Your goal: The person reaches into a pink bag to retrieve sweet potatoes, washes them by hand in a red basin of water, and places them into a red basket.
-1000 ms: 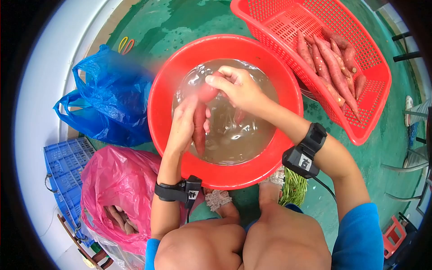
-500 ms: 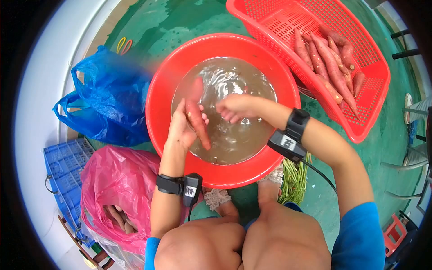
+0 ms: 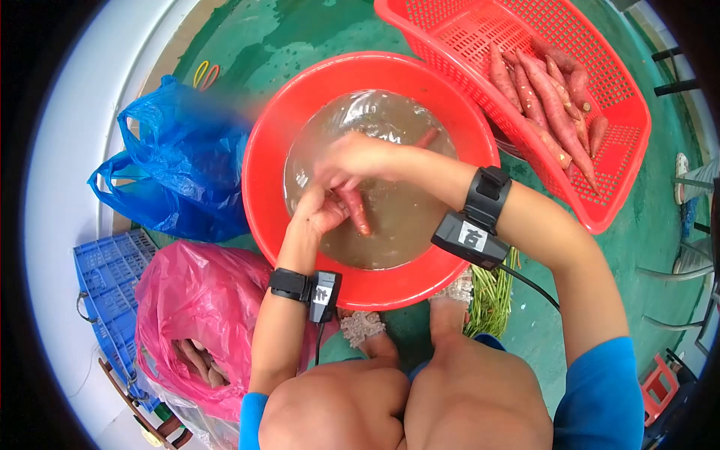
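A red-skinned sweet potato is held over the muddy water of a red basin, its lower end pointing down. My left hand is closed around it from the left, palm up. My right hand, a little blurred, curls over the upper part, so that end of the root is hidden. A second sweet potato pokes out of the water near the basin's right side.
A red slotted basket with several sweet potatoes leans by the basin's upper right. Left are a blue plastic bag, a pink bag of roots and a blue crate. Green stalks lie by my foot.
My right hand has moved left from above the water onto the sweet potato in my left hand. That root has shifted right. The other sweet potato now shows more in the water.
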Tool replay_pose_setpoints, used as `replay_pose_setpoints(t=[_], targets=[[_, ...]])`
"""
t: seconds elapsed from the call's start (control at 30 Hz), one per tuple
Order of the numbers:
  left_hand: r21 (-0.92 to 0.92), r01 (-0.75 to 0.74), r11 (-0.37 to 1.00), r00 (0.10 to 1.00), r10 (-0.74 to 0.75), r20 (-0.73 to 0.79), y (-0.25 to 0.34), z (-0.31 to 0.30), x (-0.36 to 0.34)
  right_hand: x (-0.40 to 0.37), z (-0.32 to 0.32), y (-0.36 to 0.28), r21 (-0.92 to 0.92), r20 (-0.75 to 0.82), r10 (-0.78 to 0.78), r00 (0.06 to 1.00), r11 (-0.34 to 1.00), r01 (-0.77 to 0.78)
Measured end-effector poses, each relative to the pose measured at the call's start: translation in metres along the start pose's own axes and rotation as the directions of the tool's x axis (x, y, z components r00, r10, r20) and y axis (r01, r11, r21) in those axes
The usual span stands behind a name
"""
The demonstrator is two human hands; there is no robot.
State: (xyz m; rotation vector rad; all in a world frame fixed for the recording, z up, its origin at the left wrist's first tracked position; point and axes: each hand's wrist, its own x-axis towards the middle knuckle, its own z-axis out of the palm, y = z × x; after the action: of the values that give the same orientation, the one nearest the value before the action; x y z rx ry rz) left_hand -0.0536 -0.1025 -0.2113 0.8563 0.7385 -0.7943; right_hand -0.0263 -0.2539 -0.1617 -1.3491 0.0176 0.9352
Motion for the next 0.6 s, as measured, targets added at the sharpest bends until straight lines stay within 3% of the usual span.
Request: replay_pose_setpoints(t=[0.03,0.07,0.13,0.17,0.2,0.27,0.3,0.33,0.4,0.47,0.5,0.53,0.6], targets=[[-0.029,0.039,0.999,0.987,-0.034,0.156,0.003,-0.007,0.007,0.006,-0.006,0.003,-0.237,-0.089,-0.002,0.996,0.971,-0.019],[-0.028,0.041,0.999,0.986,-0.036,0.16,0.002,-0.006,0.009,0.003,-0.007,0.006,-0.238,-0.094,-0.002,0.996,0.971,-0.02],[-0.179,-0.062,0.982,0.998,0.061,-0.014,0.002,0.01,-0.001,-0.014,-0.001,0.011,-0.735,-0.196,-0.121,0.973,0.675,-0.064],[-0.237,-0.109,0.965,0.992,0.089,-0.091,0.001,0.017,-0.004,-0.025,0.003,0.012,-0.629,-0.188,-0.01,0.982,0.769,-0.113],[-0.238,-0.11,0.965,0.992,0.09,-0.094,0.0,0.022,-0.009,-0.029,0.009,0.016,-0.606,-0.162,-0.071,0.984,0.795,-0.042],[-0.197,-0.181,0.963,0.982,0.189,0.018,-0.003,0.03,-0.021,-0.031,0.011,0.016,-0.402,-0.199,0.109,0.974,0.897,-0.183],[-0.199,-0.171,0.965,0.976,0.194,0.101,-0.005,0.031,-0.021,-0.034,0.01,0.014,-0.403,-0.198,0.108,0.974,0.897,-0.181],[-0.198,-0.172,0.965,0.976,0.195,0.102,-0.005,0.031,-0.021,-0.036,0.009,0.013,-0.366,-0.167,0.035,0.985,0.926,-0.095],[-0.143,-0.367,0.919,0.925,0.376,0.046,-0.004,0.034,-0.022,-0.039,0.008,0.017,-0.326,-0.145,-0.038,0.989,0.945,-0.011],[-0.133,-0.401,0.906,0.904,0.415,0.101,0.001,0.036,-0.029,-0.038,0.013,0.032,-0.523,-0.295,-0.202,0.934,0.852,0.019],[-0.159,-0.374,0.914,0.901,0.399,0.173,0.005,0.036,-0.031,-0.042,0.022,0.034,-0.475,-0.37,-0.257,0.893,0.878,0.056],[-0.183,-0.345,0.921,0.891,0.382,0.243,0.008,0.038,-0.034,-0.046,0.024,0.035,-0.477,-0.37,-0.258,0.893,0.877,0.056],[-0.201,-0.379,0.903,0.892,0.415,0.181,0.007,0.052,-0.041,-0.053,0.025,0.032,-0.383,-0.376,-0.225,0.899,0.921,0.07]])
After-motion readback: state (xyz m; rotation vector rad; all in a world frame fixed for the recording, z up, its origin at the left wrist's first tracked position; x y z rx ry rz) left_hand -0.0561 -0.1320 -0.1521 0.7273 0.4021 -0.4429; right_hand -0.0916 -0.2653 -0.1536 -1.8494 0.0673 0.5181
